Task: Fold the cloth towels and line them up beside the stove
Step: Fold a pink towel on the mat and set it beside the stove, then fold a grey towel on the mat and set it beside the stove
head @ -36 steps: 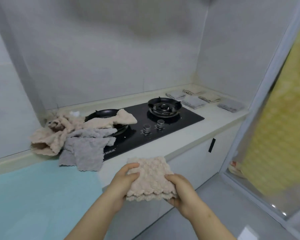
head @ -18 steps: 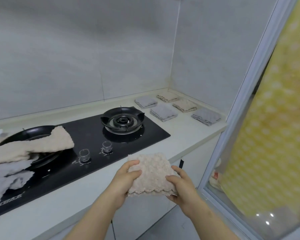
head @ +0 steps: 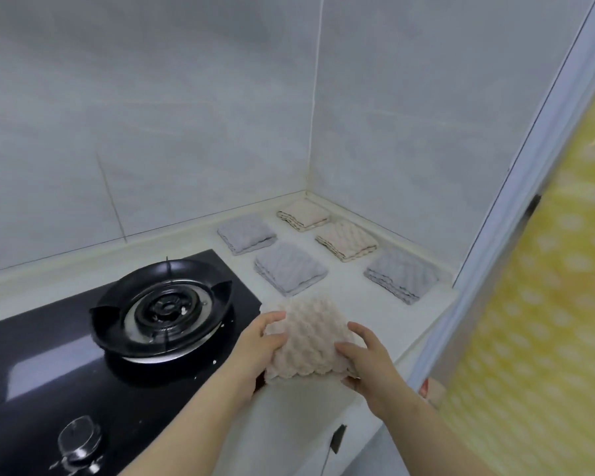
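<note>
the person has carried the work along the desk (head: 375,314), past the stove (head: 49,355), to its right corner, where five folded towels (head: 289,269) lie in two rows. the beige towel (head: 310,338) is now at the front edge beside the stove, so setting it down is likely next. left hand (head: 255,348) and right hand (head: 371,362) hold it, fingers curled round its sides. no container shows.

A home kitchen is showing: a black gas stove (head: 35,355) is sitting lower left in a pale countertop (head: 352,305), tiled walls (head: 152,115) rising behind, a cabinet door (head: 303,453) hanging below.
</note>
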